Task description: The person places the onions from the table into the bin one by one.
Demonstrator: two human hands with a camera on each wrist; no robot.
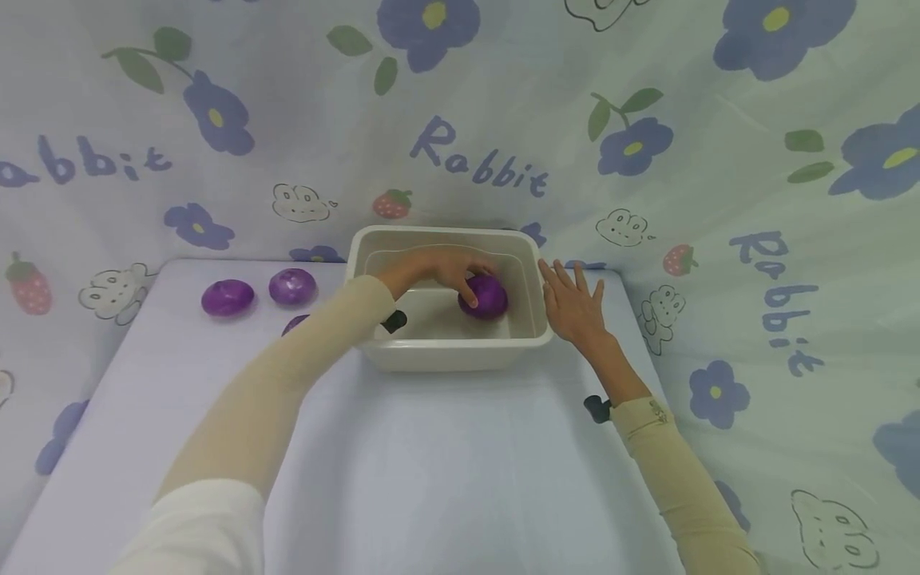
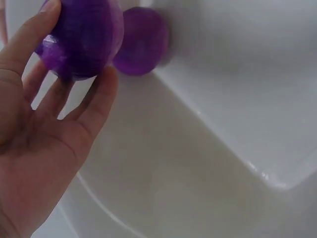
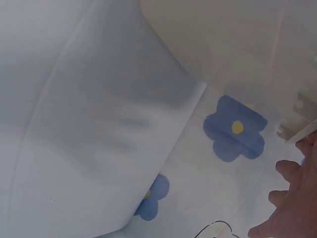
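My left hand (image 1: 453, 270) reaches inside a white plastic bin (image 1: 446, 355) and grips a shiny purple onion (image 1: 487, 299) between thumb and fingers. In the left wrist view, the held onion (image 2: 86, 39) is above a second purple onion (image 2: 141, 42), which lies in a corner of the bin. The held one hides that second onion in the head view. My right hand (image 1: 575, 307) has its fingers spread, with the fingertips right at the bin's right rim. Only part of this hand (image 3: 297, 198) appears at the edge of the right wrist view.
Two purple onions, one (image 1: 228, 298) at the left and another (image 1: 292, 286) beside it, lie on the white-covered table (image 1: 446, 471). A third onion (image 1: 295, 323) is partly hidden by my left sleeve. A printed cloth (image 1: 489, 104) with flowers and rabbits hangs behind the table.
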